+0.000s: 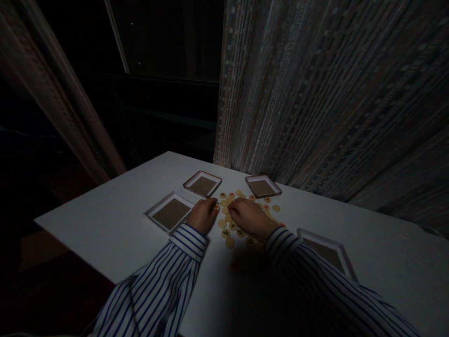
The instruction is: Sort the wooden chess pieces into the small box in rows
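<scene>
Xiangqi pieces (226, 233), one loose cluster: round, pale discs, some with red or black characters, others plain-faced. Location: middle of the white worktop (126, 224), between and beneath the two hands.

Left hand (204, 216): fingers curled inward, half closed; at the cluster's left edge. A red-marked piece (217, 207) lies right at its fingertips; whether gripped or only touched, cannot tell.

Right hand (253, 217): fingers bent down, loosely closed, over the cluster's middle, with pieces showing on every side; contents of grasp, if any, hidden.

Handling note (judgement): discs best taken by the rim between thumb and fingertip, one at a time, wrists raised so sleeves do not drag neighbours; good light on the characters would help.

Trays, shallow, four: far-left (203, 186), near-left (171, 213) beside the left hand, far-right (263, 188) beyond the right hand, near-right (326, 255) beside the right forearm.
</scene>
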Available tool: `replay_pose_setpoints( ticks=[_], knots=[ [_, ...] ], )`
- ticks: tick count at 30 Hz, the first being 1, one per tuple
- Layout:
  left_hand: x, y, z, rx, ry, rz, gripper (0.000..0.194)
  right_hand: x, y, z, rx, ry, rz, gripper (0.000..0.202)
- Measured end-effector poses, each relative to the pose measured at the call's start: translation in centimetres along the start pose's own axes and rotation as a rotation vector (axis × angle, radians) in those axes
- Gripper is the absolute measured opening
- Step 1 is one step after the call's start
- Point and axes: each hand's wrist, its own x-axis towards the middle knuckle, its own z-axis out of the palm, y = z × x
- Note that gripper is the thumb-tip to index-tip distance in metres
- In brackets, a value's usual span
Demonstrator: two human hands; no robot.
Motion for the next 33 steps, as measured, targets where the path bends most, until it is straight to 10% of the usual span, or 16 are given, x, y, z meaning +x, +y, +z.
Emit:
replay_pose_setpoints(
  ticks=[18, 33],
  knots=[
    [-0.7, 1.6, -0.6, -0.163, 0.341, 0.186, 0.021, -1.0, 0.4, -0.8, 0.465, 0.155, 0.048, 0.025],
    [-2.3, 3.7, -0.7, -0.307, 0.394, 0.357, 0.022, -2.8, 0.2, -1.8, 1.135, 0.144, 0.232, 0.024]
  ],
)
